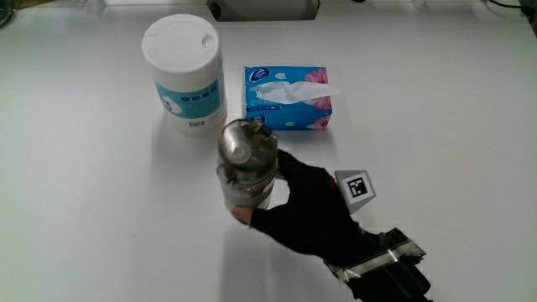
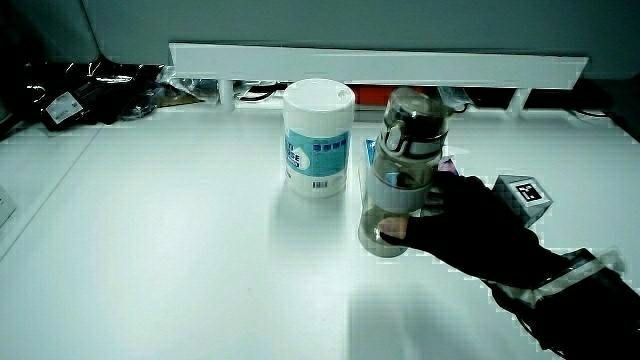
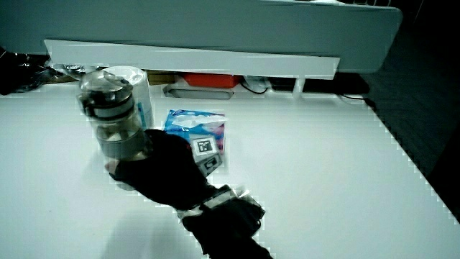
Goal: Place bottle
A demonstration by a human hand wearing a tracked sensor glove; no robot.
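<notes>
A clear bottle with a grey lid stands upright on the white table, nearer to the person than the wipes canister and the tissue pack. The gloved hand is wrapped around the bottle's side, fingers curled on it. In both side views the bottle is upright with its base at the table surface, and the hand grips its lower half. The patterned cube sits on the back of the hand.
A white wipes canister with a blue label stands beside a blue tissue pack, both just past the bottle. A low white partition runs along the table's edge farthest from the person, with dark cables near it.
</notes>
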